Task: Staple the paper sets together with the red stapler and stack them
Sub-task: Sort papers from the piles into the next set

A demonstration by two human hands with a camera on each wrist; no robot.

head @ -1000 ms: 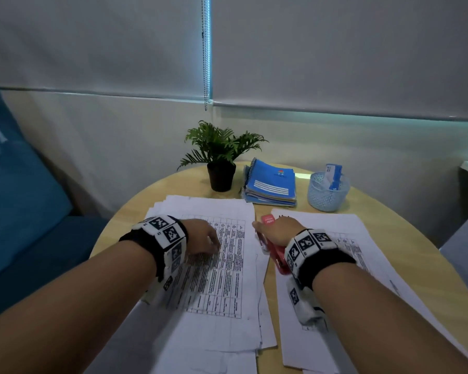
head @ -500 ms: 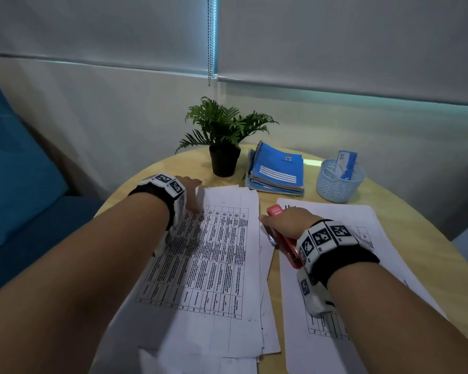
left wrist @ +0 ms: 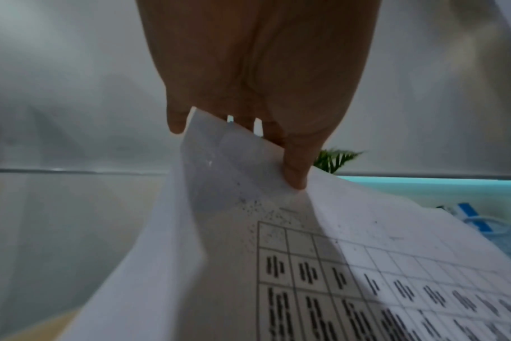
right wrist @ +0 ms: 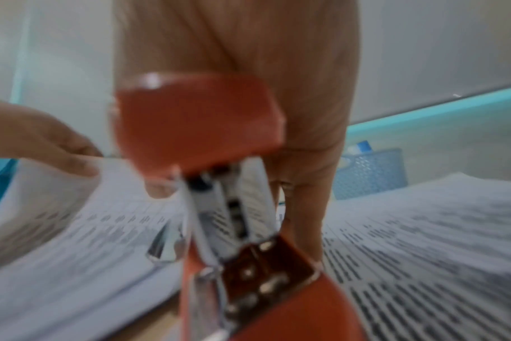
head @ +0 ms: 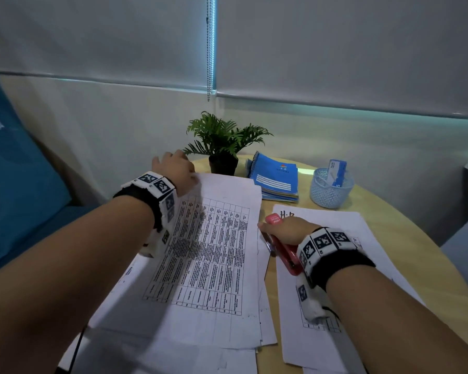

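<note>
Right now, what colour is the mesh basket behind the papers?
Light blue basket, white-and-blue box inside; clearest in the head view.

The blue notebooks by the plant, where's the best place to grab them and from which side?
Probably the right long edge of the notebooks, coming from the basket side: the spiral binding runs down the left, the plant crowds that side, and the stack lies flat.

Far rim blocked by plant, notebooks, basket; bare table left open at right.
</note>
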